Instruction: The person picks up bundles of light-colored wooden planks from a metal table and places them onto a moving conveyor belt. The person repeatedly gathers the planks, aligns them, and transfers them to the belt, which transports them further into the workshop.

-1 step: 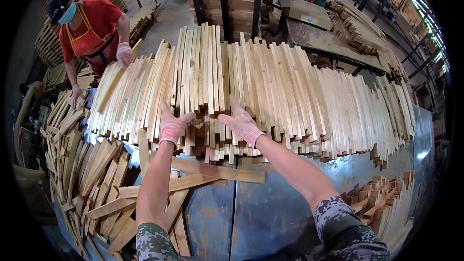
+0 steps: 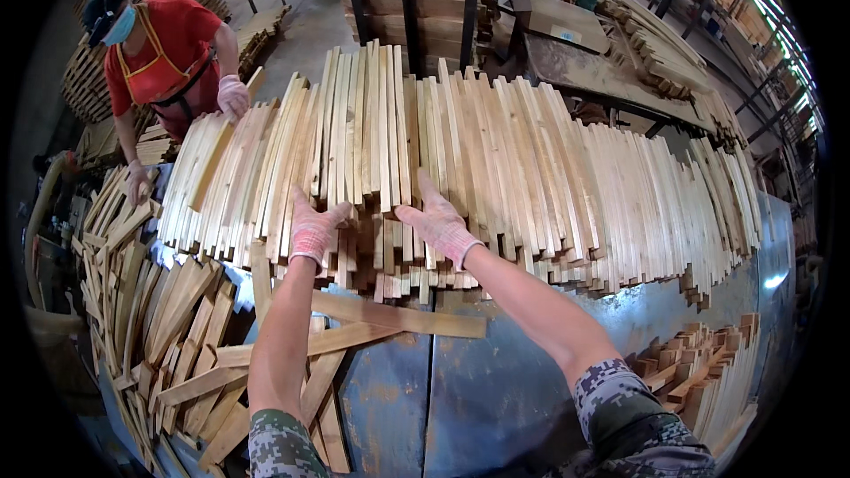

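Note:
A bundle of pale wooden strips [image 2: 361, 128] sits raised on a long row of similar strips. My left hand [image 2: 313, 228], in a pinkish-white work glove, presses the bundle's left side near its close end. From the right side my gloved right hand [image 2: 440, 223] bears against it. Both thumbs point inward along the near ends, and the fingers reach forward along the sides, so the bundle is clamped between my two hands. The fingers' undersides are hidden against the wood. More strips [image 2: 505, 159] lie side by side to the right.
Loose strips [image 2: 190, 336] are heaped at the left, some crossing the blue metal table [image 2: 496, 381]. Short stacked pieces [image 2: 699, 363] stand at the lower right. A co-worker [image 2: 168, 53] in a red top handles a strip at the far left. Behind stands a dusty workbench [image 2: 584, 71].
My hands have shifted very slightly left, still against the bundle. The co-worker's hand and the strip by it have moved a little to the right.

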Tool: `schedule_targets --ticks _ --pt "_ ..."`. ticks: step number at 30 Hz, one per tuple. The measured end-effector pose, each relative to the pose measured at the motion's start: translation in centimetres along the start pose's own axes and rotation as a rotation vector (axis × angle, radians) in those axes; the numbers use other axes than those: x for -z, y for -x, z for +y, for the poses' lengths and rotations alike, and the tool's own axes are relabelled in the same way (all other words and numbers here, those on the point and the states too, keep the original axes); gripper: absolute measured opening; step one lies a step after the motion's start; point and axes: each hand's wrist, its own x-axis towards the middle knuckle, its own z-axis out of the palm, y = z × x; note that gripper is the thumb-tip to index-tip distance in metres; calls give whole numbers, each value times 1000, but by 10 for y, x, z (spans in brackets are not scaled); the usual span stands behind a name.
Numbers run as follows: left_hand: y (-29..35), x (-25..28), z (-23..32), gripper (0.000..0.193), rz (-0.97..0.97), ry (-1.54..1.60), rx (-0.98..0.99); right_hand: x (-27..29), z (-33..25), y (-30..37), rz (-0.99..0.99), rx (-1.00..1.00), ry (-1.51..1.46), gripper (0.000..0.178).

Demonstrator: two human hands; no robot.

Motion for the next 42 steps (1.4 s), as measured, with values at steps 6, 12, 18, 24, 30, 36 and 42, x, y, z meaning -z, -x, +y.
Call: schedule_targets --ticks 6,12,18,24,30,36,42 --pt "-38 -21 -12 123 -2 -124 -42 -34 -5 -57 100 47 -37 106" --pt "5 -15 -3 113 -42 -73 -37 -30 -8 -34 168 -40 -158 103" --pt "156 10 -38 91 -82 -163 -45 -8 37 110 116 42 -91 98" --pt "280 21 -100 43 -183 284 222 8 84 244 72 -243 135 99" --pt "367 3 -103 51 -396 330 458 17 84 311 -126 -342 237 101" --pt "468 28 -14 57 -390 452 545 24 81 403 0 -314 315 99" --pt "502 23 59 57 -608 473 483 71 62 497 238 -323 191 98"
